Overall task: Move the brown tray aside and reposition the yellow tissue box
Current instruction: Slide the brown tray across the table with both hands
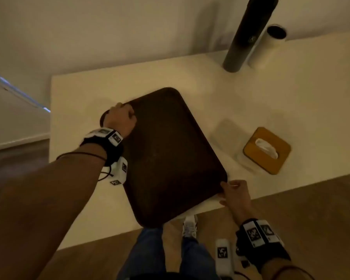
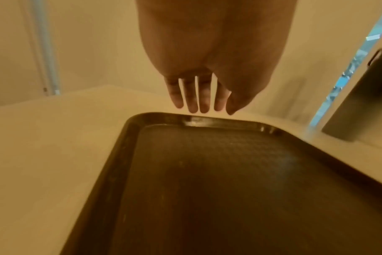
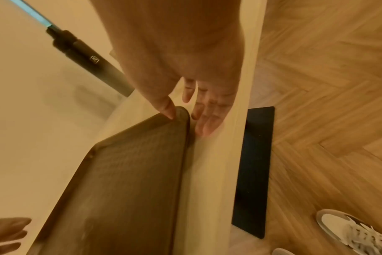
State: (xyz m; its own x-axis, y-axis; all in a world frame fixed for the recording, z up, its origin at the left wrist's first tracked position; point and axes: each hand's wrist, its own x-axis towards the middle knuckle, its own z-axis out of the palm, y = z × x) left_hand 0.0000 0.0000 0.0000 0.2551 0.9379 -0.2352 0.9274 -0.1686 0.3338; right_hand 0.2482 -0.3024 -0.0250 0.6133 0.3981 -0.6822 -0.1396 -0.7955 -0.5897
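The dark brown tray (image 1: 170, 154) lies turned diagonally on the white table (image 1: 85, 199), its near corner over the front edge. My left hand (image 1: 119, 118) is at the tray's far left corner; in the left wrist view its hand (image 2: 203, 108) hangs with straight fingers just behind the tray (image 2: 229, 189) rim. My right hand (image 1: 230, 190) is at the near right corner. The right wrist view shows that hand (image 3: 185, 119) with its thumb tip on the tray (image 3: 131, 181) rim and straight fingers beside it. The yellow-lidded tissue box (image 1: 267, 162) stands to the tray's right.
A tall black cylinder (image 1: 247, 35) and a white cylinder (image 1: 269, 45) stand at the table's back right. The table's left and front edges are close to the tray. Below are a wooden floor, my shoe (image 1: 189, 225) and a black table foot (image 3: 253, 172).
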